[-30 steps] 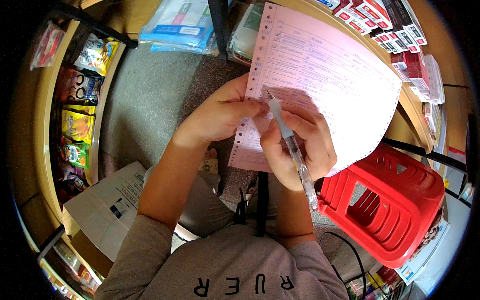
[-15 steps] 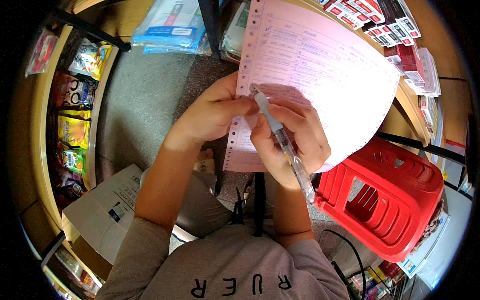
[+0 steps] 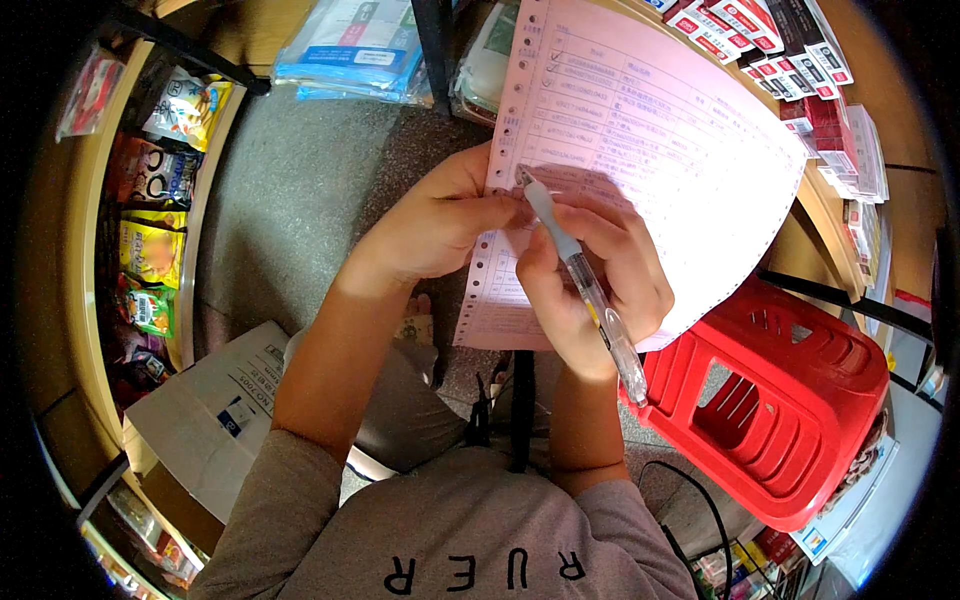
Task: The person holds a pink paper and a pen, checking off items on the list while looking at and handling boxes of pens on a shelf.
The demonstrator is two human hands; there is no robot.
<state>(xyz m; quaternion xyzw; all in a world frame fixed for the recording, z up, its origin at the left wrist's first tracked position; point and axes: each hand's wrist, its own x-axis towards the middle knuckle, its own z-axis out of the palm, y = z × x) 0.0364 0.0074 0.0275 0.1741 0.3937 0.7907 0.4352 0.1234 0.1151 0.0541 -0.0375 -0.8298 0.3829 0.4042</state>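
A pink printed form with punched holes along its edges spreads out in front of me, with check marks near its upper left. My left hand pinches the form's left edge, thumb on top and the other fingers partly hidden behind it. In my right hand is a pen with a clear barrel and a pale grip. Its tip points up and left, at the left column of the form close to my left thumb. Whether the tip touches the paper I cannot tell.
A red plastic stool lies at the right. Stacked red and white small boxes sit at the upper right. Snack bags fill a shelf on the left, above a cardboard box. Blue-white plastic packs lie at the top.
The form and both hands have shifted slightly to the right in the picture, along with much of the surroundings. The pen stays by the same column; both grips are unchanged.
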